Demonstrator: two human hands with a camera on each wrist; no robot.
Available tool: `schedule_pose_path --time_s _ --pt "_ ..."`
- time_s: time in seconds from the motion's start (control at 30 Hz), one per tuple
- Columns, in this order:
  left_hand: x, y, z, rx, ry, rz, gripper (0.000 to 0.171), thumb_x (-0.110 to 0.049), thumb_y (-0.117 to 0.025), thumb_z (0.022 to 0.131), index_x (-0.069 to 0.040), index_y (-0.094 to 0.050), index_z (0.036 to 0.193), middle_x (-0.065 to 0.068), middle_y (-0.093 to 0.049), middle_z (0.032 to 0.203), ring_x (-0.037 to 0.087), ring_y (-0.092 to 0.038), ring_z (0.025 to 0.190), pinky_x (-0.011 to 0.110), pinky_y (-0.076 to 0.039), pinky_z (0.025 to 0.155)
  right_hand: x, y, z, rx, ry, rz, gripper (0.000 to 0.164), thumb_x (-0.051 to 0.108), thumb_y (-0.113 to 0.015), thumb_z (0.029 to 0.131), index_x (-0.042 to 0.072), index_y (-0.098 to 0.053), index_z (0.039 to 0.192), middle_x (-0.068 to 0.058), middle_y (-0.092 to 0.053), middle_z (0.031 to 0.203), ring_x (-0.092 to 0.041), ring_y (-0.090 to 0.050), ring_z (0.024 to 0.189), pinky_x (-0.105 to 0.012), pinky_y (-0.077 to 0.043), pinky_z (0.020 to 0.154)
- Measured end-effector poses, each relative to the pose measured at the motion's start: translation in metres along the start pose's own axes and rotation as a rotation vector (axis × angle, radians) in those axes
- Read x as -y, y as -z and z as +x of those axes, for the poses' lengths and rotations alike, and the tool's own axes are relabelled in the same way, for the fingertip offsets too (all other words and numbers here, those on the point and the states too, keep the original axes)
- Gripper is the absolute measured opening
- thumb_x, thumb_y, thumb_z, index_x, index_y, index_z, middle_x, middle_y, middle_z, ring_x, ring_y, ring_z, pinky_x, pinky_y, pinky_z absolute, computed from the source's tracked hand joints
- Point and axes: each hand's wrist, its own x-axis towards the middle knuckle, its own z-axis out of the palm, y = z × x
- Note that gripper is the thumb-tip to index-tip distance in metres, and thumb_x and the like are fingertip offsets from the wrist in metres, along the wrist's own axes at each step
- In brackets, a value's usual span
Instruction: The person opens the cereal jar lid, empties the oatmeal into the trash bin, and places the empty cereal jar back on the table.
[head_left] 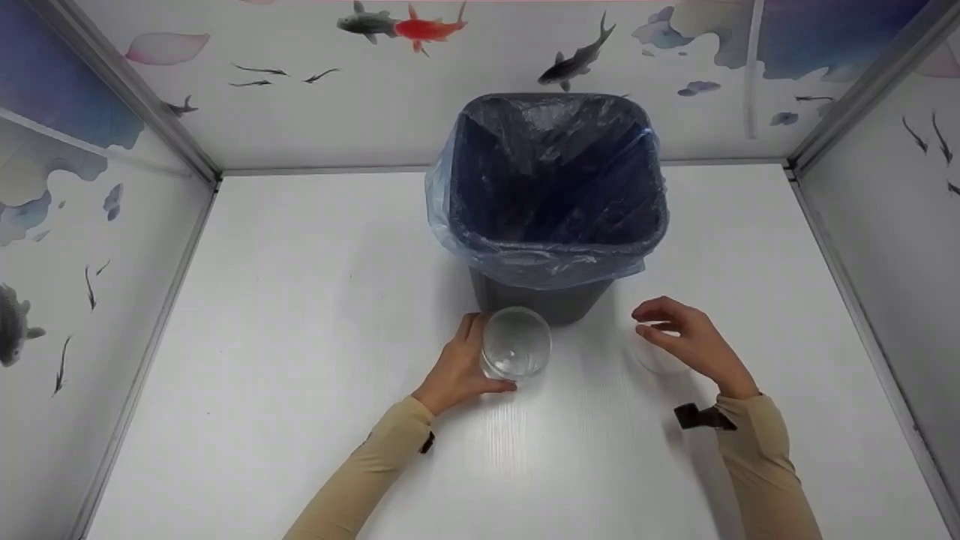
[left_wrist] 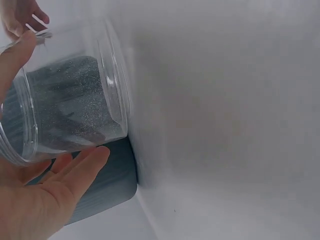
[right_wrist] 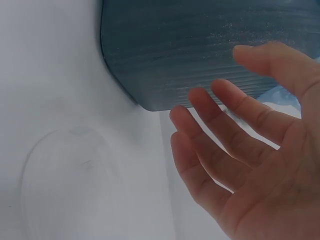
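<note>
A clear, round plastic jar (head_left: 517, 343) stands on the white table just in front of the bin, its mouth uncovered. My left hand (head_left: 459, 367) holds it from the left, thumb on the near side and fingers along the far side. Nothing shows inside the jar. To the right, a clear round lid (right_wrist: 75, 175) lies flat on the table. Over this lid hovers my right hand (head_left: 694, 341), fingers loosely bent and apart, with nothing in them. In the right wrist view the right palm (right_wrist: 270, 195) is bare.
A grey bin (head_left: 525, 296) stands behind the jar, lined with a translucent blue bag (head_left: 540, 268) folded over its rim. White panels printed with fish (head_left: 577, 64) enclose the table (head_left: 315, 300) at the back and both sides.
</note>
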Motion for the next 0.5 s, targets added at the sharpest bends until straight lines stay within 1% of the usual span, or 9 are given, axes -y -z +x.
schedule_pose_path --time_s 0.1,0.2,0.27,0.37,0.5 --pt "-0.003 -0.004 0.001 0.021 0.017 0.013 0.107 -0.032 -0.093 0.059 0.001 -0.032 0.141 0.019 -0.043 0.131 0.037 -0.051 0.118 0.048 -0.045 0.095 -0.018 0.000 0.000 -0.006 -0.002 -0.001 0.023 0.004 -0.063 0.093 -0.006 -0.060 0.114 -0.018 -0.063 0.112 -0.038 -0.060 0.103 -0.022 -0.048 0.087" --pt "-0.006 -0.008 0.001 0.042 0.040 0.038 0.109 -0.032 -0.093 0.059 0.002 -0.031 0.142 0.019 -0.043 0.133 0.036 -0.051 0.119 0.046 -0.044 0.097 -0.035 0.000 0.002 -0.005 -0.003 0.003 0.025 0.009 -0.064 0.093 -0.003 -0.061 0.115 -0.020 -0.063 0.113 -0.033 -0.061 0.103 -0.024 -0.049 0.088" --pt "-0.009 -0.009 0.001 0.047 0.044 0.059 0.110 -0.033 -0.093 0.059 0.002 -0.031 0.142 0.019 -0.044 0.133 0.035 -0.053 0.118 0.045 -0.045 0.097 -0.036 0.000 0.002 -0.004 -0.005 0.006 0.025 0.011 -0.065 0.093 -0.002 -0.062 0.114 -0.020 -0.063 0.112 -0.031 -0.061 0.103 -0.025 -0.049 0.088" --pt "-0.011 -0.011 0.001 0.054 0.032 0.068 0.109 -0.033 -0.093 0.059 0.001 -0.031 0.142 0.019 -0.045 0.132 0.034 -0.054 0.117 0.045 -0.046 0.095 -0.035 -0.001 0.001 -0.008 -0.011 -0.002 0.023 0.009 -0.064 0.093 -0.001 -0.062 0.114 -0.020 -0.063 0.112 -0.029 -0.062 0.103 -0.025 -0.049 0.088" --pt "-0.013 -0.014 0.000 0.070 0.019 0.079 0.110 -0.035 -0.092 0.060 -0.001 -0.029 0.143 0.019 -0.046 0.132 0.033 -0.055 0.116 0.045 -0.048 0.092 -0.024 -0.002 0.000 -0.012 -0.018 -0.023 0.022 0.004 -0.063 0.093 -0.005 -0.061 0.113 -0.021 -0.063 0.111 -0.032 -0.061 0.102 -0.023 -0.048 0.087"
